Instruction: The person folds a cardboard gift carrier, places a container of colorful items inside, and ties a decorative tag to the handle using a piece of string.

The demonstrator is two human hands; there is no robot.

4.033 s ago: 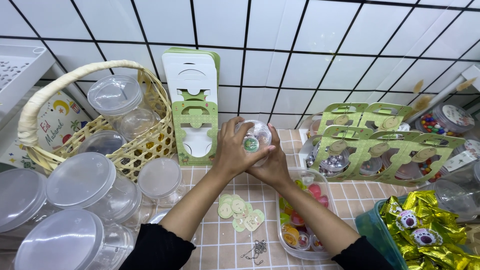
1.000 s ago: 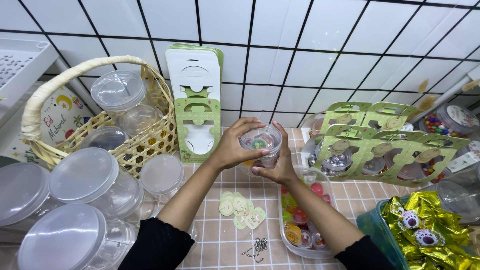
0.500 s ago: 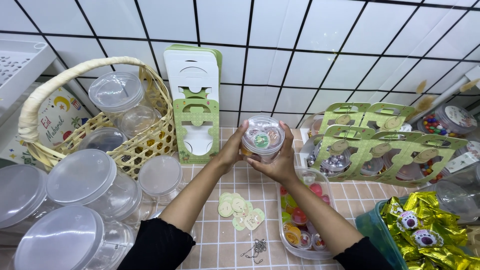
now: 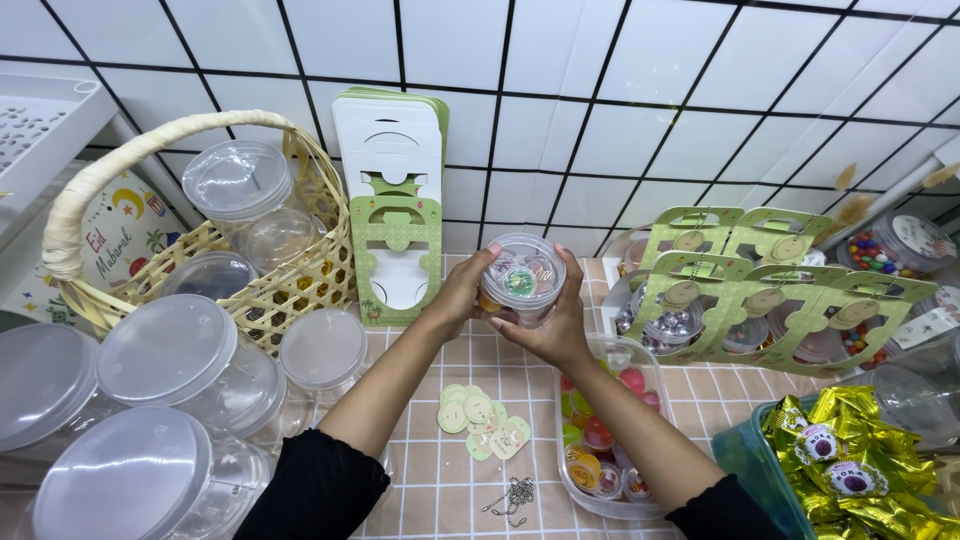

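- Small clear jar [image 4: 520,280] sits between my two hands, lifted above the tiled worktop [image 4: 420,470], in front of the wall tiles. Lid faces the camera; coloured bits show through it, but I cannot make out what they are.
- Left hand [image 4: 462,292]: grip clamped on the jar's left side, fingers curled round the wall.
- Right hand [image 4: 560,325]: grip clamped on the jar's right side and underside; the palm hides the base.
- Both sleeves are cut off by the bottom edge.
- Open tray of coloured sweets [image 4: 600,440] lies under my right forearm, partly covered by it.
- Round green tags [image 4: 482,418] lie loose on the worktop, a small metal chain [image 4: 512,495] near them.
- Wicker basket [image 4: 290,280] to the left holds lidded clear jars; the contents are hard to tell.
- Green card carriers [image 4: 760,290] to the right hide most of the jars beneath them.
- Against half a second ago: the jar is turned slightly more lid-on to me, and is held at about the same height. Four seconds ago it was lower and tipped sideways.
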